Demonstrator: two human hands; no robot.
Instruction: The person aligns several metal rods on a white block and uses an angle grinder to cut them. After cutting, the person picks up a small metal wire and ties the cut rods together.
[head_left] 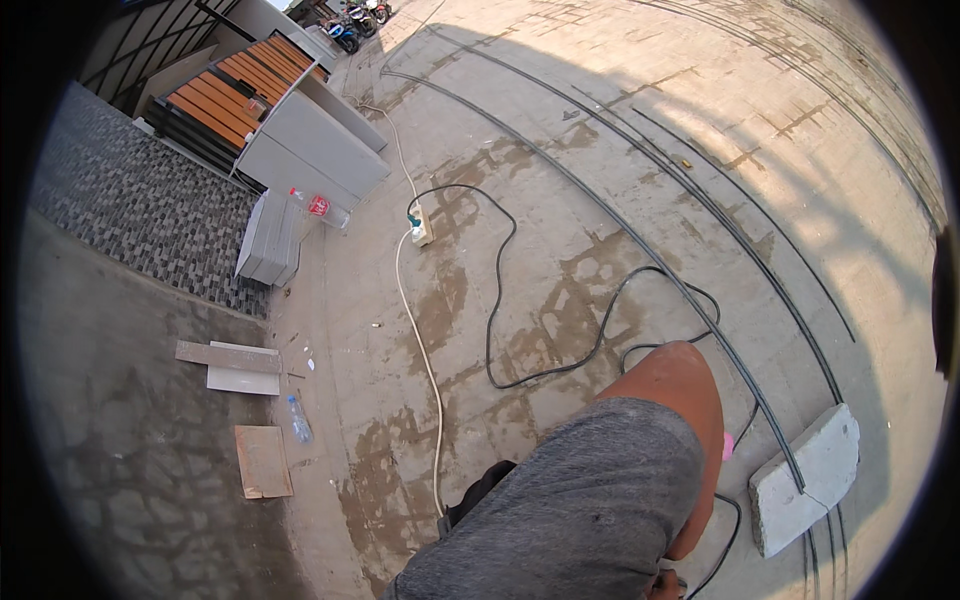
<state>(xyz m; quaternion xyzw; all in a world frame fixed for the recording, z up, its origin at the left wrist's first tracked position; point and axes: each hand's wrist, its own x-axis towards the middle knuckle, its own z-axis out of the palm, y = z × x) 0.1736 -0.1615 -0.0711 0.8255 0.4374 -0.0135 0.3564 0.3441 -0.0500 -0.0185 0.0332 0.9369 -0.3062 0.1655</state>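
Observation:
My bent knee and grey shorts [590, 480] fill the lower middle of the head view. Just below the knee, at the lower edge, a small patch of skin that looks like fingers of my right hand [664, 584] shows. What it holds, if anything, is hidden. My left hand is out of sight. A black cable [490, 330] loops over the concrete past the knee. Its far end meets a cream power strip [421, 228] with a green plug. Long dark metal rods [600, 200] run to a broken concrete slab [805, 480] at the right.
Stacked grey blocks [270, 240] and a soda bottle [322, 206] lie by the tiled wall [150, 200]. A clear bottle [300, 420], a brown tile [264, 462] and board pieces [250, 380] lie at left. A white cable [425, 350] crosses the ground. Motorcycles [345, 38] stand far off.

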